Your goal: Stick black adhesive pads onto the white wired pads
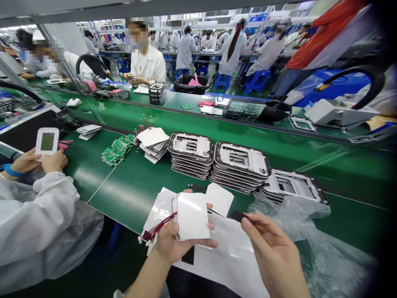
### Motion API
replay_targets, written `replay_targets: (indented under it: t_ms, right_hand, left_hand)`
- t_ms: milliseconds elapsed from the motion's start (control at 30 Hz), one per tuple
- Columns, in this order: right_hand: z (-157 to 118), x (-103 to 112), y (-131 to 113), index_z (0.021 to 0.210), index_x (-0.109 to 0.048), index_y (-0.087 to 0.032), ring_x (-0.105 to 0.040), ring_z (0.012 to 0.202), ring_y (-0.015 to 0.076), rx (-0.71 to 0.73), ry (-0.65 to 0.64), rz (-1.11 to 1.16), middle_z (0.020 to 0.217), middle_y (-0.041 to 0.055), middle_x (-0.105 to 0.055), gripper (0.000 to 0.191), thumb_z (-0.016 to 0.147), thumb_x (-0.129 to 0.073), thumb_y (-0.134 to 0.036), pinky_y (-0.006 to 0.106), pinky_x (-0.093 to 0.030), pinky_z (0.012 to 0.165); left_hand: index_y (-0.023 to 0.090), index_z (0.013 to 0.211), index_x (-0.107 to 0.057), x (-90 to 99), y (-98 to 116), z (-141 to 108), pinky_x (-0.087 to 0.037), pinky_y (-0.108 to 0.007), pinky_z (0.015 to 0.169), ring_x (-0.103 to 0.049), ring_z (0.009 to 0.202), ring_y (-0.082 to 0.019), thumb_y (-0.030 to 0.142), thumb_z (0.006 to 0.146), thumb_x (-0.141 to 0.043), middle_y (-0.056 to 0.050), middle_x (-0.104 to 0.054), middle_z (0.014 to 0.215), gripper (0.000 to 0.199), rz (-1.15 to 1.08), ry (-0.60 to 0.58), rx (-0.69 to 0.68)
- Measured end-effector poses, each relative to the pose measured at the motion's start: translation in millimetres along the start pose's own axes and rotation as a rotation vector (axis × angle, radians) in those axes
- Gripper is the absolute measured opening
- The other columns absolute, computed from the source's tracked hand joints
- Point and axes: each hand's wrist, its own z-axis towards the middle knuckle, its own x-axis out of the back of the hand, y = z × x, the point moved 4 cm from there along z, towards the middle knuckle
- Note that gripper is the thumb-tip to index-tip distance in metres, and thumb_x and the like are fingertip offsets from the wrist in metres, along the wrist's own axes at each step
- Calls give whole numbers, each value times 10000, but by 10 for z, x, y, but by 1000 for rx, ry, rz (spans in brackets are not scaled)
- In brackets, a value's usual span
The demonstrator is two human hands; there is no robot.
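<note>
Carefully now: my left hand [178, 238] grips the white panels [192, 216] above the tabletop [133, 198]; loose red wires [159, 227] could snag my right hand [274, 248], pinching a black strip [239, 216].

Left hand [178, 242]: one, bare, cupped in a grip, thumb at the near side, fingers wrapped round to the far side; left forearm [150, 275] slanting up from the bottom edge. Right hand [274, 244]: one, bare, raised, thumb and index finger pinched at the tips, remaining fingers loosely bent.
</note>
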Motion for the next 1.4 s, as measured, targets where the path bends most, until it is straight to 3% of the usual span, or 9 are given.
replay_targets:
  t_ms: [267, 367, 433, 533, 667, 800, 967, 1133, 1400]
  right_hand:
    - [-180, -65, -277, 830, -707, -231, -640, 770, 175, 32, 111, 54, 862, 44, -690, 363, 533, -884, -343, 251, -532, 633]
    - [-323, -124, -404, 1054, -664, -260, -634, 750, 169, 67, 88, 27, 856, 39, -694, 498, 604, -859, -345, 262, -525, 645]
    - [-420, -231, -498, 1353, -431, -345, -616, 676, 155, 87, -15, 46, 774, -8, -686, 805, 658, -836, -311, 276, -521, 638]
    - [-533, -383, -584, 1446, -141, -383, -593, 613, 159, 46, -126, 83, 684, -57, -658, 1037, 675, -829, -289, 300, -518, 616]
    - [-594, -462, -588, 1307, -276, -333, -543, 569, 156, -4, -151, 58, 648, -64, -637, 856, 662, -836, -294, 300, -498, 556]
    - [-629, -483, -557, 1214, -296, -320, -482, 547, 156, -38, -157, 30, 643, -58, -636, 759, 669, -824, -292, 269, -442, 454]
    - [-670, -472, -558, 1128, -326, -299, -489, 571, 160, 2, -128, 55, 629, -56, -631, 670, 671, -810, -228, 287, -434, 499]
    - [-682, -470, -519, 1057, -343, -303, -503, 587, 159, -28, -183, 65, 631, -60, -636, 587, 692, -796, -228, 302, -440, 548]
    - [-679, -473, -493, 988, -360, -302, -463, 539, 156, -108, -175, 44, 625, -57, -633, 589, 648, -840, -291, 276, -416, 464]
  left_hand:
    - [290, 1203, -418, -155, -200, 13, -453, -560, 868, -624, 866, -213, 348, 871, -587, -100, -604, 1153, 377, 6, 176, 42]
    - [282, 1194, -406, -168, -208, -24, -481, -561, 831, -645, 882, -241, 344, 885, -562, -115, -612, 1174, 352, 35, 175, 40]
    - [280, 1231, -402, -158, -193, -59, -493, -553, 828, -660, 899, -264, 343, 887, -563, -125, -624, 1181, 385, 71, 161, 20]
    - [281, 1261, -433, -128, -170, -117, -490, -524, 880, -664, 960, -280, 346, 877, -588, -103, -664, 1127, 419, 134, 185, -1]
    - [265, 1158, -550, -121, -156, -195, -468, -452, 954, -624, 1085, -295, 390, 787, -703, -67, -686, 1094, 420, 245, 273, -32]
    - [279, 1277, -506, -168, -181, -243, -476, -468, 937, -632, 1071, -329, 399, 725, -754, -87, -670, 1147, 617, 278, 294, -14]
    - [314, 1209, -523, -241, -191, -229, -526, -452, 778, -700, 857, -305, 268, 675, -762, -72, -697, 1060, 587, 263, 162, 43]
    - [329, 1116, -548, -272, -165, -210, -526, -433, 739, -698, 853, -310, 168, 634, -733, -41, -688, 1065, 541, 232, 69, 42]
    - [294, 1039, -605, -260, -169, -266, -523, -524, 736, -688, 860, -387, 307, 618, -762, -74, -697, 1008, 449, 301, 249, -1]
